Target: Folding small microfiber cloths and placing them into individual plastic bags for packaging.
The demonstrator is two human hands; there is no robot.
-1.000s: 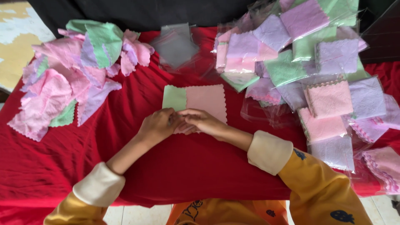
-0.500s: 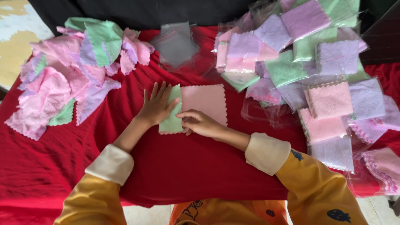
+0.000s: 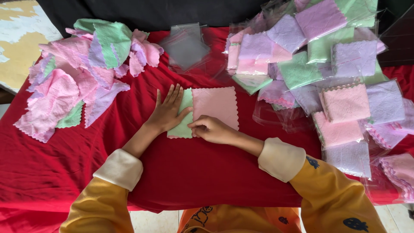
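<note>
A: At centre frame, on the red-covered table, we log a pink cloth with scalloped edges lying flat, overlapping a green cloth that shows along its left side.

B: Our left hand rests flat on the green cloth, fingers spread apart and extended toward the top of the frame. It presses, it does not grip.

A: Agreed. Our right hand sits at the lower edge of the pink cloth, near its lower left corner, fingers curled together. Whether they pinch the hem we cannot tell; the knuckles hide the tips.

B: The two hands nearly touch, thumb of the left just beside the right.

A: Upper left of frame: a loose heap of cloths, pink, lilac and green, unfolded.

B: Upper right and right: bagged cloths in clear sleeves, stacked untidily, same three colours.

A: Top centre, just above the pink cloth: a small stack of empty clear bags, well apart from both hands.

B: Yellow sleeves with cream cuffs at lower frame.
</note>
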